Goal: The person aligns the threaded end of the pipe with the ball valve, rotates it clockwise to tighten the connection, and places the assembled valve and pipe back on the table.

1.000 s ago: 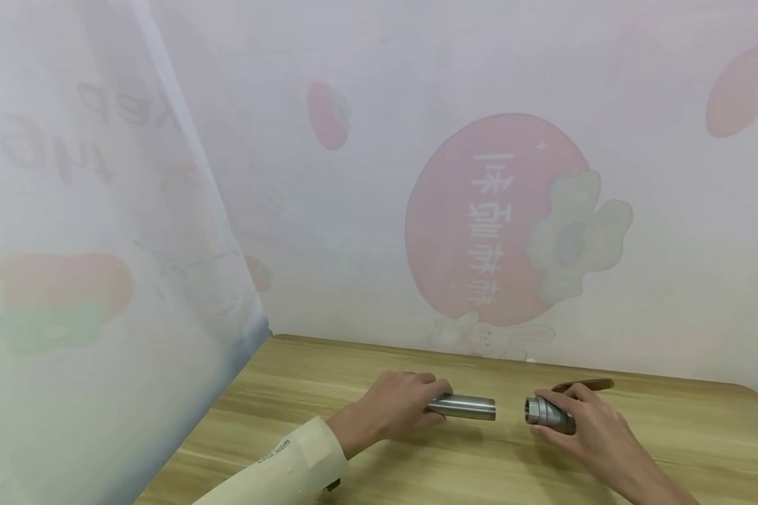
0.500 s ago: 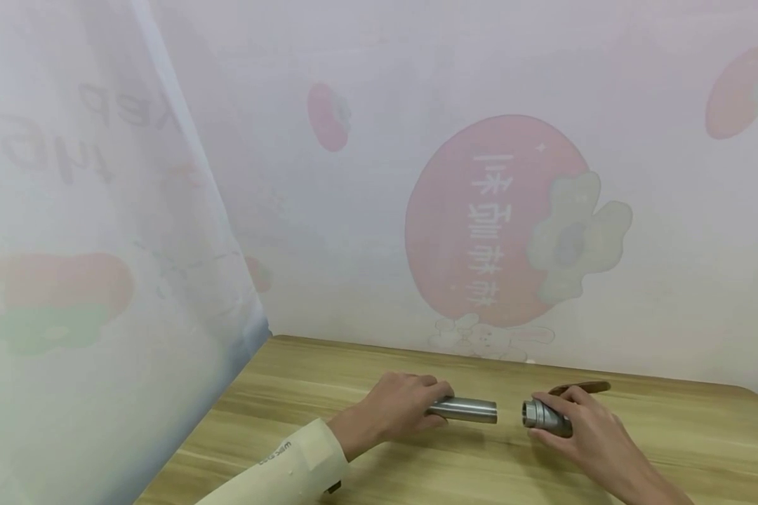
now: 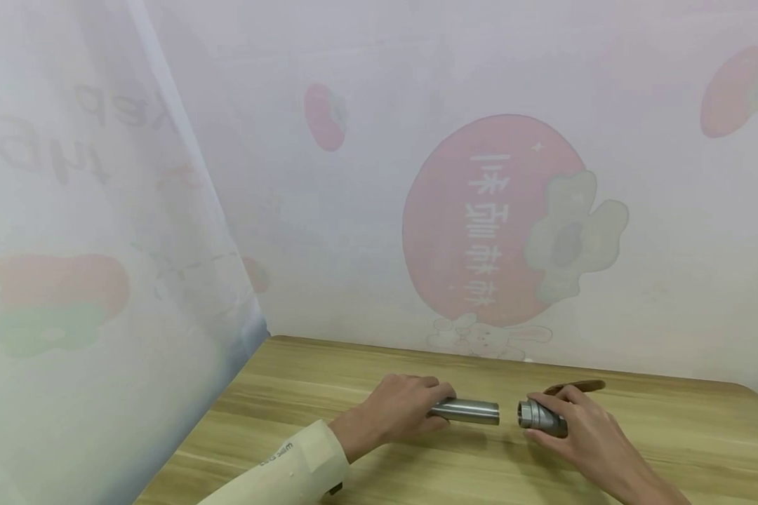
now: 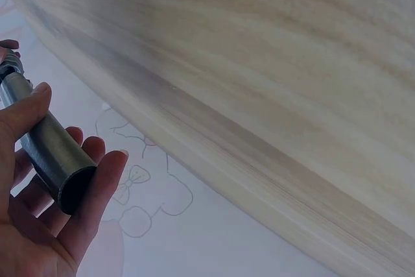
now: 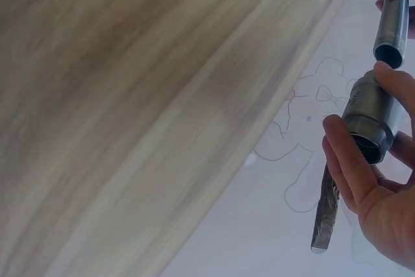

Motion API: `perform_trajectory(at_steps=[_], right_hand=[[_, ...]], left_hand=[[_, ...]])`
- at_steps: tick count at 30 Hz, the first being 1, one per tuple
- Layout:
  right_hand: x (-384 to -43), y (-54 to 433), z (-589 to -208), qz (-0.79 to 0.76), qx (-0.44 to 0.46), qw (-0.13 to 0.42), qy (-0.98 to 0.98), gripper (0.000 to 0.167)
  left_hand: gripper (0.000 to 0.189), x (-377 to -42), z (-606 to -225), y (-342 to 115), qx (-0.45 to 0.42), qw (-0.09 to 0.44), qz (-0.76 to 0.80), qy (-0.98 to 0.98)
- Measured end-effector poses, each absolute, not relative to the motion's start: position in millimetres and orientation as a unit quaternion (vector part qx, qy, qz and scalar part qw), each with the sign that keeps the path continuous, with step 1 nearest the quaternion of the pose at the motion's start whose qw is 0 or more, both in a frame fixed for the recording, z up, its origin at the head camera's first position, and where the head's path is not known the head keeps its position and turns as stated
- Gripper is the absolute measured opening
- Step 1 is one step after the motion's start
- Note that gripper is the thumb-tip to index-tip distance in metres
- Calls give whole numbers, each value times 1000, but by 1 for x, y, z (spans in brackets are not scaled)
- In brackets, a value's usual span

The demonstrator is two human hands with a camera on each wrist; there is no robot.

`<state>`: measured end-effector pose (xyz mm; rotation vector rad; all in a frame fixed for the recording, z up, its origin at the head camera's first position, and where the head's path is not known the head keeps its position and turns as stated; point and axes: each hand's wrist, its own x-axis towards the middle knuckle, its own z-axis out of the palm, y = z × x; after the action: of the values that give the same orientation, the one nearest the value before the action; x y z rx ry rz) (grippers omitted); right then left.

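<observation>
My left hand (image 3: 399, 412) grips a smooth steel pipe (image 3: 474, 412) by its left part, with the free end pointing right. The left wrist view shows the thumb laid along the pipe (image 4: 59, 154) and the fingers wrapped underneath, its hollow near end facing the camera. My right hand (image 3: 596, 435) pinches a metal ball valve (image 3: 542, 419) between thumb and fingers. The valve's hex-shaped threaded opening faces the pipe's end across a small gap. A brown lever handle (image 3: 582, 386) sticks out behind the right fingers; in the right wrist view the lever (image 5: 325, 218) hangs below the valve body (image 5: 371, 118).
Under both hands lies a wood-grain table (image 3: 278, 393). A pale curtain (image 3: 354, 231) with strawberry prints rises along its back edge, and another sheet (image 3: 69, 224) hangs at the left. A cream sleeve (image 3: 290, 466) covers the left forearm.
The right hand has moved slightly left with the ball valve. The pipe has shifted a touch to the right, so the gap between them has narrowed. Both grips look the same.
</observation>
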<state>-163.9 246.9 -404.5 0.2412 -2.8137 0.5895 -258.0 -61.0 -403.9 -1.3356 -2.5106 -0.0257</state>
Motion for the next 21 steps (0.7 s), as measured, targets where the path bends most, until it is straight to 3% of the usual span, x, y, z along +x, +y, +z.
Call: perform_trajectory(at_steps=[21], right_hand=[[-162,239,-404,194,90,148,-966,57]], left_hand=[[35,-256,-403,-56,-469,154,-8,-869]])
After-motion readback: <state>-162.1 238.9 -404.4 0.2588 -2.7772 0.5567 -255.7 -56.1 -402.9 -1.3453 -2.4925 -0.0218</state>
